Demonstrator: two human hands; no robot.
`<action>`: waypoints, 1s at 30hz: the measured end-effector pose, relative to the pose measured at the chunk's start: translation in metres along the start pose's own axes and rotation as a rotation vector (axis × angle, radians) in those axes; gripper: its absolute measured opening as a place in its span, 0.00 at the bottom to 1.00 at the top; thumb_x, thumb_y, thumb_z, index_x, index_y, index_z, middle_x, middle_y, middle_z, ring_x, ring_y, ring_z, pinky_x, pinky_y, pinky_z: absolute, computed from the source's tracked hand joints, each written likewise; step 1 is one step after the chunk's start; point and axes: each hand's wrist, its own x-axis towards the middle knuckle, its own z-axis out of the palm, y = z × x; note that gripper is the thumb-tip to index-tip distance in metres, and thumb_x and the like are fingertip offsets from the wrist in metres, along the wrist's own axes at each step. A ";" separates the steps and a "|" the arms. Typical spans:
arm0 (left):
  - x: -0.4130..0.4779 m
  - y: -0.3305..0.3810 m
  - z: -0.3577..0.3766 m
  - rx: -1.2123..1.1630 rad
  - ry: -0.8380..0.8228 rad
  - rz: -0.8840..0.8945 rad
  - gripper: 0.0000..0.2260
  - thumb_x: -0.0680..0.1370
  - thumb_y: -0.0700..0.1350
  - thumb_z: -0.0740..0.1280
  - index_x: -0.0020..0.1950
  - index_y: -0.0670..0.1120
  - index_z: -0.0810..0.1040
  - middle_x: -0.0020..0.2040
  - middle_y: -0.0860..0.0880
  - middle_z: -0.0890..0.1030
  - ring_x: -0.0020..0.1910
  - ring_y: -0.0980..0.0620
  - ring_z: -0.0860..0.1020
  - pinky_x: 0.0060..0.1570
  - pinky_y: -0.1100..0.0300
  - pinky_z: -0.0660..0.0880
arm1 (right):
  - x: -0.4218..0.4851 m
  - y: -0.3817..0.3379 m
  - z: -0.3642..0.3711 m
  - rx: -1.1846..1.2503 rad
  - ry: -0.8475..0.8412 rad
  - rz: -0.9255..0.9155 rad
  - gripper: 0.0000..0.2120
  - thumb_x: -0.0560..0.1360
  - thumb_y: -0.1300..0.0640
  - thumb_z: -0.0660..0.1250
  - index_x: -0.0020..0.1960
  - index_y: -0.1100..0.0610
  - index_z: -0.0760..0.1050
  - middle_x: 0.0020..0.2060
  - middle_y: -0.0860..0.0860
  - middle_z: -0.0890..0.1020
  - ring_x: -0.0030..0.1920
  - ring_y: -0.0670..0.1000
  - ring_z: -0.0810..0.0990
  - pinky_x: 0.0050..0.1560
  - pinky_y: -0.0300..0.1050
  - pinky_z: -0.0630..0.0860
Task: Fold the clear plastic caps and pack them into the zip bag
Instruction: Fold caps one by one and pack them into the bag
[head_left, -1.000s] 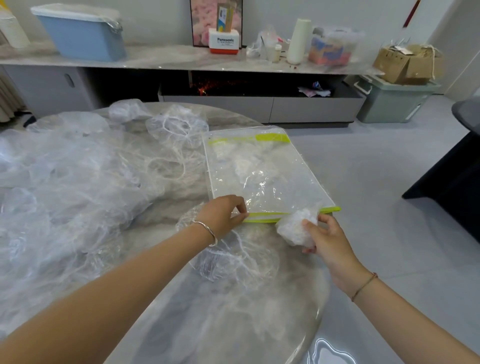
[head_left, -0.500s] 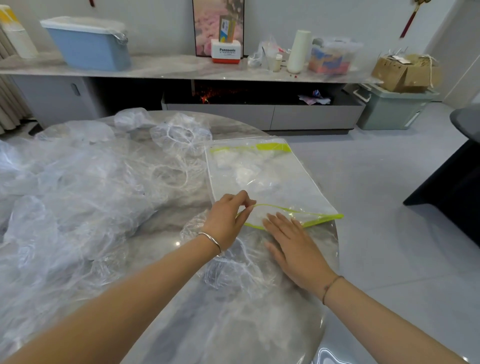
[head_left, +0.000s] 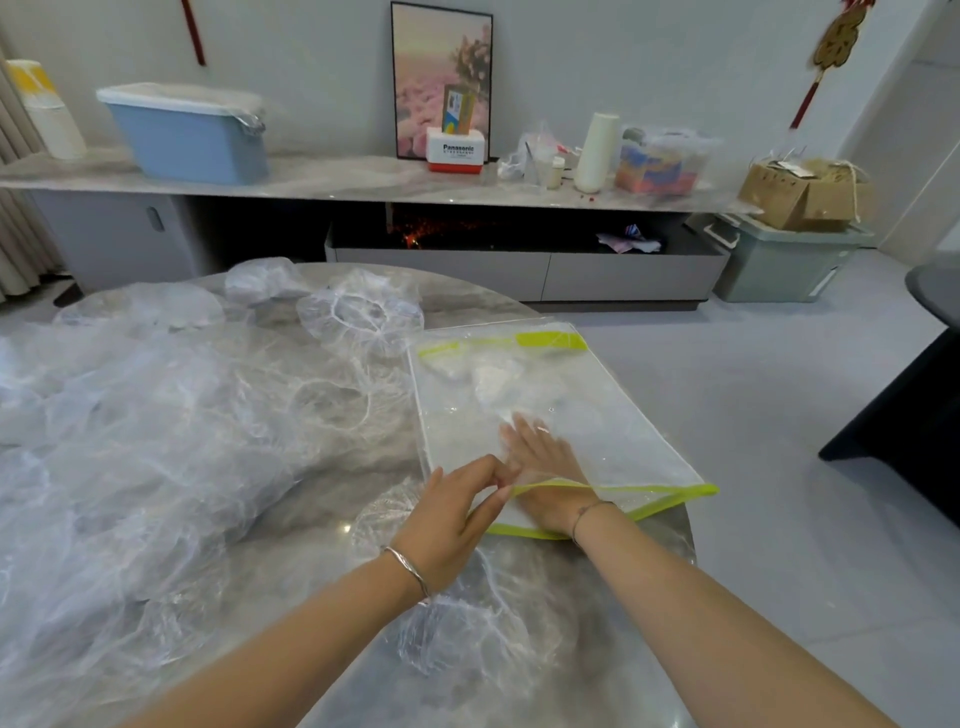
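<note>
A clear, lime-trimmed rectangular zip bag (head_left: 613, 415) lies flat at right, near mouth gaping, folded caps (head_left: 498, 384) inside its far end. Crumpled clear plastic caps (head_left: 130, 441) heap at left.

Left hand (head_left: 447, 519) pinches with curled fingers (head_left: 485, 475); right hand (head_left: 537, 462) reaches flat.

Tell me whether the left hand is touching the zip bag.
Touching. The head view shows the left hand pinching the zip bag by its green upper lip, lifting the mouth open, with no gap between them.
</note>
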 end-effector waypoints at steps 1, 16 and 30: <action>0.000 0.000 0.001 -0.006 -0.002 -0.001 0.06 0.80 0.56 0.53 0.45 0.61 0.66 0.59 0.60 0.78 0.61 0.65 0.72 0.71 0.51 0.51 | 0.002 0.002 0.000 -0.011 0.008 -0.007 0.26 0.83 0.48 0.43 0.77 0.50 0.37 0.76 0.47 0.37 0.76 0.51 0.36 0.74 0.51 0.40; -0.047 -0.007 -0.017 0.533 -0.112 -0.141 0.44 0.62 0.78 0.32 0.71 0.56 0.30 0.73 0.60 0.34 0.72 0.59 0.35 0.72 0.52 0.35 | -0.185 0.000 -0.008 0.244 0.105 -0.202 0.41 0.69 0.27 0.33 0.72 0.45 0.61 0.64 0.34 0.62 0.67 0.34 0.57 0.62 0.21 0.44; -0.193 0.008 -0.065 0.868 -0.356 -0.342 0.58 0.55 0.73 0.18 0.77 0.49 0.52 0.77 0.49 0.55 0.75 0.46 0.56 0.73 0.45 0.51 | -0.181 -0.091 0.027 -0.064 0.385 -0.528 0.13 0.60 0.55 0.68 0.44 0.51 0.79 0.42 0.46 0.82 0.43 0.49 0.81 0.49 0.39 0.67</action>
